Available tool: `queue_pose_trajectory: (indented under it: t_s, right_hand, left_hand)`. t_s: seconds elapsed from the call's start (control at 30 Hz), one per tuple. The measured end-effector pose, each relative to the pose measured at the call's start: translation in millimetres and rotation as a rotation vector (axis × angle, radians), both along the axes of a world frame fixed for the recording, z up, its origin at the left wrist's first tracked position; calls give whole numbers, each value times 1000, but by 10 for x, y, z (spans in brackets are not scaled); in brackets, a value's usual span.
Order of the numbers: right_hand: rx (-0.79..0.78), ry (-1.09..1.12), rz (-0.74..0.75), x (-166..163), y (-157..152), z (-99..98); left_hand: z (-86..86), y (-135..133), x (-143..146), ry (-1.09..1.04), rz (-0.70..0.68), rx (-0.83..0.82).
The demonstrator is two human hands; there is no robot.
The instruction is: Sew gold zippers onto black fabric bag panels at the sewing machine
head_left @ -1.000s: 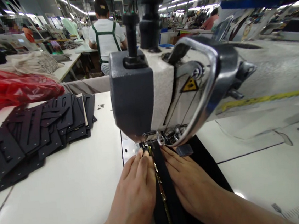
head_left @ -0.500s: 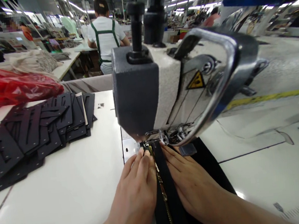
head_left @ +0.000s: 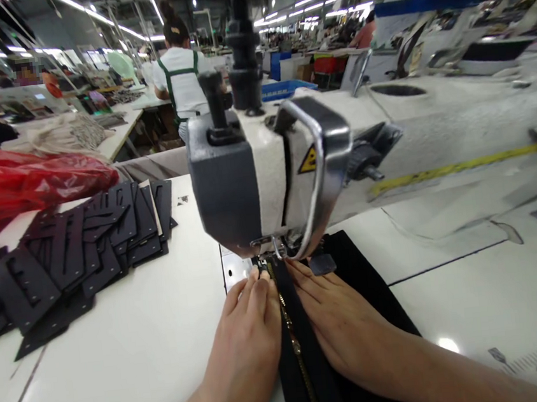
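My left hand (head_left: 251, 331) is closed, its fingertips bunched at the edge of a zipper (head_left: 294, 345) with gold teeth and black tape, just in front of the presser foot. The zipper runs lengthwise toward me, its metal pull between my hands. Fingers stretched out, my right hand (head_left: 338, 315) lies flat and presses on black fabric (head_left: 357, 268) to the right of the zipper. Above my fingertips is the head of a sewing machine (head_left: 226, 186), with a curved metal guard. The needle is hard to make out.
A pile of dark flat cut pieces (head_left: 67, 254) lies on the white table (head_left: 139, 342) at left, beside a red plastic bag (head_left: 22, 188). The machine arm (head_left: 457, 123), with a yellow measuring tape along it, reaches right. A person (head_left: 182, 69) stands facing away beyond.
My viewpoint has shifted, so the machine head appears farther left and more of its arm shows. Both hands keep nearly the same place on the zipper and fabric.
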State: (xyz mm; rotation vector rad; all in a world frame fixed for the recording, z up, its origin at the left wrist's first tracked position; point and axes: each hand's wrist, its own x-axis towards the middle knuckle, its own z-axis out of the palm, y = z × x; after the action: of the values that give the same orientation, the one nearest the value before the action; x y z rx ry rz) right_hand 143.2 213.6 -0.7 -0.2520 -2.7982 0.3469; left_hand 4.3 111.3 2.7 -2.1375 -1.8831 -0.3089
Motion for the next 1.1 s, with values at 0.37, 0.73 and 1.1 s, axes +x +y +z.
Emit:
queue_pose_trajectory:
  t_s: [0.37,0.73,1.1]
  right_hand:
    - [-8,14,24,-62,62,20]
    - [126,282,106,454,-414,-20]
    - [253,298,151,472,-575,-144]
  left_hand:
    - [-3,18,-41,-66,3,14]
    - [62,-36,-180,-263,-84,51]
    - [63,-150,-46,-174,-88,169]
